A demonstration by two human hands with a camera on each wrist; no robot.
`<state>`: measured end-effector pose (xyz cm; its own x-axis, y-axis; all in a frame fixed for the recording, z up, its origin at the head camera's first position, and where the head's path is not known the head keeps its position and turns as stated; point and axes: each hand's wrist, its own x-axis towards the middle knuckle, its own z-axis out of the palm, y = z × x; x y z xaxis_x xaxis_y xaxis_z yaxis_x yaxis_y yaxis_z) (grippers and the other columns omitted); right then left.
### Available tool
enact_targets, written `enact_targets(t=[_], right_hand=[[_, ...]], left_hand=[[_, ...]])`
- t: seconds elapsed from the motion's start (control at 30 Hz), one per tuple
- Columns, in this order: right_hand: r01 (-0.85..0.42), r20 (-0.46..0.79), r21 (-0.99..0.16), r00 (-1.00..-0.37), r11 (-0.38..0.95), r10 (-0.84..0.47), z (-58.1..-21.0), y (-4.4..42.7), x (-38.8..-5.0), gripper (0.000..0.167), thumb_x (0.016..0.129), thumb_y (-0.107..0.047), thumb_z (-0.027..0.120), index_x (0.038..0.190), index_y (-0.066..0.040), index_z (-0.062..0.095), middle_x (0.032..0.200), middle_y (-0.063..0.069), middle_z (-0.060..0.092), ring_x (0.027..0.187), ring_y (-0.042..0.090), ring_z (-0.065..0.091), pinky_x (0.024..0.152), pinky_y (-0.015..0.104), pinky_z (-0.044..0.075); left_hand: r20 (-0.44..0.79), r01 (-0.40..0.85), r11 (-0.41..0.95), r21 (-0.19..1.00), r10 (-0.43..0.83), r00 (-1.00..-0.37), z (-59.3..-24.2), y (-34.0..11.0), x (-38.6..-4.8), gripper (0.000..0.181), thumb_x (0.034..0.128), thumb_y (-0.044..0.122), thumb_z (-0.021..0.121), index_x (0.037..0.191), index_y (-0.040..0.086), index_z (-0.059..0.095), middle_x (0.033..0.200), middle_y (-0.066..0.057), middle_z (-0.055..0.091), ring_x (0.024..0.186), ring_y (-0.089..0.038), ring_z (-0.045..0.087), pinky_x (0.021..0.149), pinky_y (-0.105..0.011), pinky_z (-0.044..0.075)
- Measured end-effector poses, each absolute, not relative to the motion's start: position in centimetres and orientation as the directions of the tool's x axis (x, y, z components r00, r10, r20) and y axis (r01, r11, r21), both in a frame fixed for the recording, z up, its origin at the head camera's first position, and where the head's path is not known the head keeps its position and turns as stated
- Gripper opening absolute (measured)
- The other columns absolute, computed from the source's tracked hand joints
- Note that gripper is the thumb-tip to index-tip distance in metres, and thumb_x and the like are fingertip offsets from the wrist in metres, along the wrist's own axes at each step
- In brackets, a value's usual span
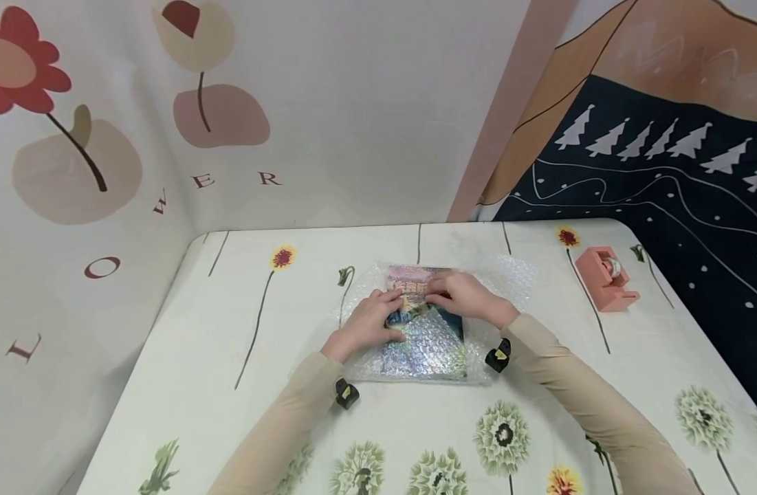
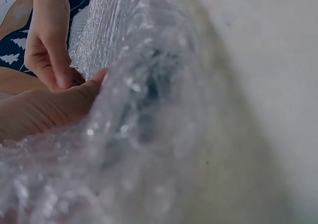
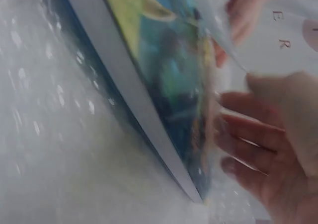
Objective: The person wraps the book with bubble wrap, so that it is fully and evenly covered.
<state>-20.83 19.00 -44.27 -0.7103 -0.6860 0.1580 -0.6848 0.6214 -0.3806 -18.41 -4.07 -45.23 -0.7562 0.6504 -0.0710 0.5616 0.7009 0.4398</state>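
Note:
A book with a colourful cover lies on a sheet of bubble wrap in the head view. A flap of the wrap is folded over the book's near part, while its far part shows bare. My left hand rests on the book's left side, fingers extended, its thumb on the wrap. From the right, my right hand pinches the edge of the flap over the cover. In the right wrist view, the book's pale page edge shows beside that hand's bent fingers. Blurred wrap fills much of the left wrist view.
A pink tape dispenser with a roll of tape stands at the table's right. The flower-print cloth covers the table. Printed curtains hang behind it and along the sides. A small black camera is strapped to each wrist.

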Motion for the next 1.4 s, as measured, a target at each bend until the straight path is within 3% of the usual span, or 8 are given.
enact_targets(t=[0.17,0.33,0.5,0.73,0.93,1.1,1.27,1.4], right_hand=[[-0.622,0.021,-0.499,-0.705,0.603,-0.709,-43.8,19.9,-20.6,0.039,0.088,-0.031,0.065,0.115,-0.002,0.066,0.121,0.017,0.059,0.119,0.034,0.049,0.098,0.048,0.041],[-0.614,-0.051,-0.427,-0.716,0.664,-0.696,-44.4,20.0,-20.2,0.071,0.074,-0.039,0.078,0.13,-0.002,0.054,0.134,0.02,0.046,0.124,0.037,0.043,0.095,0.048,0.043],[-0.62,-0.016,-0.384,-0.737,0.685,-0.676,-45.0,19.7,-20.1,0.069,0.07,-0.035,0.081,0.127,-0.003,0.057,0.13,0.017,0.048,0.12,0.033,0.046,0.093,0.043,0.045],[-0.629,0.01,-0.388,-0.734,0.674,-0.679,-45.1,19.6,-20.0,0.067,0.07,-0.034,0.08,0.122,0.0,0.059,0.128,0.016,0.05,0.119,0.032,0.046,0.095,0.044,0.044],[-0.64,0.032,-0.385,-0.73,0.665,-0.683,-45.2,19.6,-20.0,0.064,0.07,-0.035,0.08,0.121,-0.001,0.06,0.121,0.013,0.054,0.111,0.028,0.052,0.091,0.042,0.047],[-0.63,0.036,-0.432,-0.727,0.646,-0.685,-44.7,19.8,-19.5,0.062,0.075,-0.032,0.078,0.124,0.0,0.058,0.127,0.017,0.051,0.117,0.032,0.049,0.095,0.046,0.044],[-0.602,0.209,-0.556,-0.769,0.573,-0.605,-44.1,21.2,-19.1,0.046,0.082,-0.016,0.072,0.122,0.003,0.058,0.128,0.023,0.051,0.116,0.035,0.05,0.096,0.049,0.042],[-0.548,0.394,-0.528,-0.835,0.649,-0.385,-43.9,23.7,-19.3,0.042,0.082,-0.006,0.07,0.12,0.007,0.056,0.123,0.026,0.052,0.115,0.038,0.049,0.096,0.052,0.04]], left_hand=[[-0.079,0.57,0.712,0.409,0.65,-0.755,-45.0,-3.8,-18.5,0.069,0.0766,0.038,0.075,0.131,0.002,0.053,0.145,-0.013,0.038,0.111,-0.027,0.046,0.087,-0.041,0.043],[-0.047,0.598,0.708,0.377,0.659,-0.751,-44.9,-3.7,-18.6,0.064,0.0755,0.038,0.076,0.126,0.002,0.058,0.14,-0.014,0.045,0.112,-0.029,0.047,0.089,-0.042,0.043],[-0.004,0.65,0.693,0.312,0.685,-0.729,-45.0,-3.6,-18.8,0.058,0.0738,0.04,0.077,0.116,0.003,0.062,0.133,-0.014,0.051,0.118,-0.03,0.044,0.1,-0.045,0.035],[0.0,0.677,0.655,0.336,0.719,-0.695,-45.3,-3.3,-19.1,0.085,0.0716,0.049,0.075,0.135,0.001,0.045,0.14,-0.017,0.041,0.13,-0.031,0.036,0.111,-0.042,0.024],[-0.022,0.658,0.64,0.397,0.724,-0.69,-45.4,-3.2,-18.9,0.085,0.0708,0.049,0.077,0.135,0.001,0.047,0.146,-0.016,0.035,0.133,-0.03,0.032,0.109,-0.041,0.028],[-0.028,0.643,0.652,0.402,0.711,-0.703,-45.5,-3.1,-18.7,0.084,0.0709,0.047,0.077,0.136,0.004,0.047,0.145,-0.014,0.037,0.131,-0.028,0.034,0.104,-0.042,0.035],[-0.044,0.629,0.659,0.411,0.704,-0.709,-45.7,-3.0,-18.6,0.084,0.0713,0.046,0.077,0.138,0.006,0.045,0.147,-0.013,0.035,0.131,-0.029,0.034,0.102,-0.044,0.037],[-0.053,0.622,0.665,0.414,0.699,-0.713,-45.7,-3.0,-18.7,0.083,0.0717,0.046,0.076,0.138,0.006,0.046,0.148,-0.012,0.034,0.131,-0.029,0.034,0.101,-0.044,0.039]])
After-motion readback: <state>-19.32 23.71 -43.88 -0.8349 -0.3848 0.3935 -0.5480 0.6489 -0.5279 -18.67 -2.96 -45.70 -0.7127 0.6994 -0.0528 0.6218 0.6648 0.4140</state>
